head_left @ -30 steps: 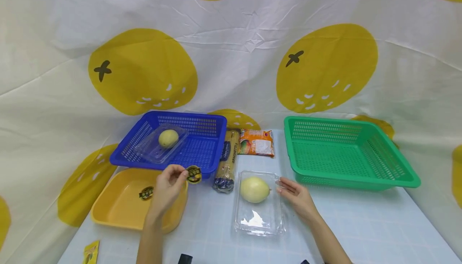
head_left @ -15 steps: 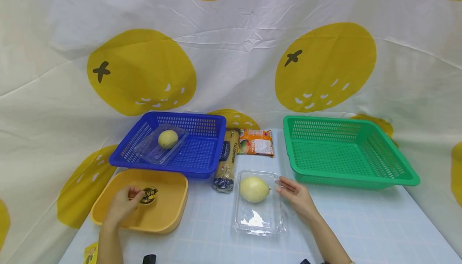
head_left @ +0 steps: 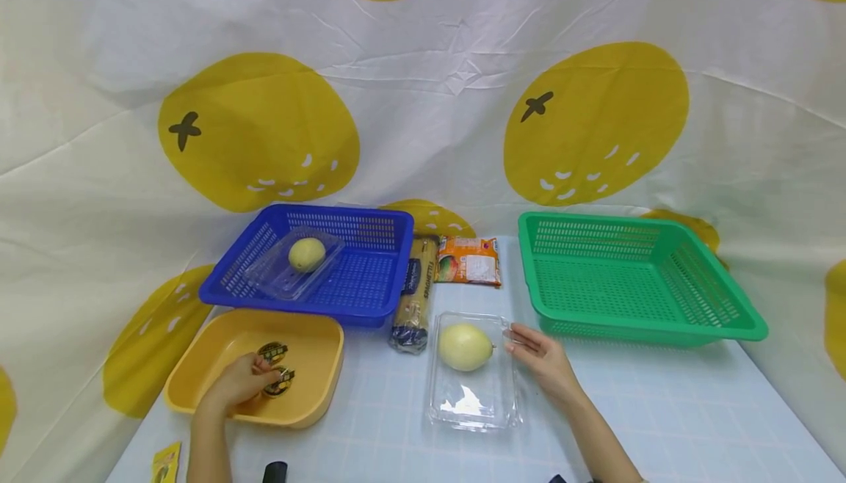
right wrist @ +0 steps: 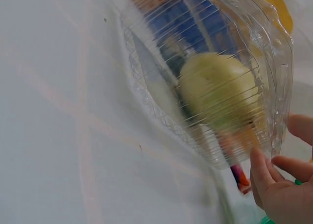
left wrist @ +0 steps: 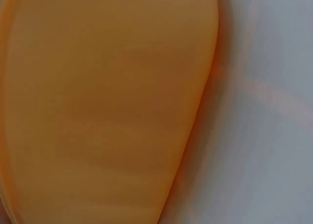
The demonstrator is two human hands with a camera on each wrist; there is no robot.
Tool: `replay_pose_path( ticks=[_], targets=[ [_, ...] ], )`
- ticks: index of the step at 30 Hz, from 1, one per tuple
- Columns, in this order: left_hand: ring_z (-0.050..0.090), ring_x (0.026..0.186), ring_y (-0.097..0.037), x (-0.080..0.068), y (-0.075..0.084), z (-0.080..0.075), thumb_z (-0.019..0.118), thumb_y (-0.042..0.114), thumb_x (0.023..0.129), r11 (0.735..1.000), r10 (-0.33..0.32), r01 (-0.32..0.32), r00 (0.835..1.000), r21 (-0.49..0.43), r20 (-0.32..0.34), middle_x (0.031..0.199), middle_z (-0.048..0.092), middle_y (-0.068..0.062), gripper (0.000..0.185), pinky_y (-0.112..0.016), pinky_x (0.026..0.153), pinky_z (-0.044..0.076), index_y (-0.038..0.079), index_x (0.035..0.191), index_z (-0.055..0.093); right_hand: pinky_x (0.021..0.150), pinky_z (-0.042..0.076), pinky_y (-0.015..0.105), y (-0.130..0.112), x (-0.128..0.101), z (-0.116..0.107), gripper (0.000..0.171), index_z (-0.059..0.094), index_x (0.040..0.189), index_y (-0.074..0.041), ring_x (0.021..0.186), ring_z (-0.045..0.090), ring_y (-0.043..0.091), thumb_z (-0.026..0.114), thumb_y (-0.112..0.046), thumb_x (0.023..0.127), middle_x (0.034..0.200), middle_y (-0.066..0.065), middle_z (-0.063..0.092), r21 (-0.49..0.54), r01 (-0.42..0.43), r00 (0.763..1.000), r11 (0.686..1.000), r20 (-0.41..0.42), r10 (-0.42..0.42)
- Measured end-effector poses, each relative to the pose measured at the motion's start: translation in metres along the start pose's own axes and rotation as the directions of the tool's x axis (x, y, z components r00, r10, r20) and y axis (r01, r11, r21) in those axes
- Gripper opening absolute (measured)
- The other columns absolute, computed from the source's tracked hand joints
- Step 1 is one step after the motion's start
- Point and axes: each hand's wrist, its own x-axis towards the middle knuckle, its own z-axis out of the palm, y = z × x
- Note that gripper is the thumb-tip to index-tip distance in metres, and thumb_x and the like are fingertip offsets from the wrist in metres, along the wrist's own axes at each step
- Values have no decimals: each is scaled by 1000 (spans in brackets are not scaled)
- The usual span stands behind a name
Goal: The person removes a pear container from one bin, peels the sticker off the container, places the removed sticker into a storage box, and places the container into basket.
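In the head view, my left hand (head_left: 239, 382) is inside the yellow basin (head_left: 317, 399), pinching a round black-and-yellow label (head_left: 281, 383) at its fingertips. Another such label (head_left: 272, 351) lies just behind it in the basin. Neither hand nor label shows in the left wrist view. The straight fingers of my right hand (head_left: 543, 362) touch the right edge of a clear plastic clamshell box (head_left: 472, 411) on the table. Inside the box sits a pale yellow oval melon (head_left: 465, 347), seen through the ribbed plastic in the right wrist view.
A blue basket (head_left: 357, 211) at the back left holds another clear box with a melon (head_left: 307, 255). Between it and a green basket (head_left: 529, 263) lie a spaghetti pack (head_left: 416, 292) and an orange packet (head_left: 469, 260). A small yellow sachet (head_left: 166, 462) lies front left.
My left hand has carried the label from above the basin's right side down and left into the basin, then slightly toward me. My right hand and the box have not moved.
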Motion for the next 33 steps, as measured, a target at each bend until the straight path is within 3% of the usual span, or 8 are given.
replay_pose_path(
  ticks=[7,14,22,26,28,29,31,33],
  targets=[
    [47,65,-19,4,6,2,67,14,82,993,28,-25,999,115,-25,75,51,-7,30,-29,57,40,-5,92,46,86,47,16,1,1,0,53,43,131,14,100,60,3,65,-4,86,128,30,51,-19,-14,1000,1000,-15,14],
    [53,71,-26,4,8,1,64,19,86,963,59,-36,995,268,-77,74,57,-7,31,-36,62,42,-6,97,50,86,47,16,1,2,-1,52,44,131,12,98,58,-2,64,-3,86,129,29,51,-32,-18,1000,999,-15,18],
    [55,74,-27,3,11,0,60,23,89,970,19,0,997,243,-77,75,59,-9,39,-39,66,44,-9,108,50,87,46,16,-1,1,0,52,42,132,13,105,59,6,63,-3,88,130,29,50,-18,-12,1000,1000,-5,12],
    [57,83,-36,2,11,1,59,21,90,970,42,-9,991,244,-131,83,60,-20,40,-48,73,45,-11,110,49,88,46,16,0,1,0,51,43,132,12,108,58,11,63,-3,88,130,29,50,-18,-20,1000,1000,-7,20],
    [57,86,-39,1,11,3,60,19,89,973,87,-34,971,229,-225,90,60,-26,38,-50,75,45,-12,111,51,88,46,16,0,1,0,51,43,132,12,107,59,8,63,-4,88,130,29,50,-22,-21,1000,1000,-8,21],
    [58,84,-36,1,10,5,60,17,88,976,118,-57,949,208,-294,92,60,-27,36,-47,75,46,-11,109,53,88,46,16,1,1,0,51,43,132,12,106,58,7,63,-4,88,130,29,50,-23,-20,1000,1000,-7,19],
    [58,79,-24,1,11,10,61,14,87,983,169,-119,885,141,-433,92,60,-26,32,-36,72,47,-10,108,56,88,46,16,1,1,0,51,43,132,12,103,59,3,63,-3,87,129,29,51,-18,-21,1000,1000,-9,21],
    [54,70,-8,2,15,16,63,8,86,977,199,-209,805,46,-560,86,62,-18,24,-22,64,45,-9,102,60,88,46,17,2,1,0,51,43,132,13,102,58,1,63,-3,87,129,29,51,-22,-14,1000,1000,-6,14]
  ],
)
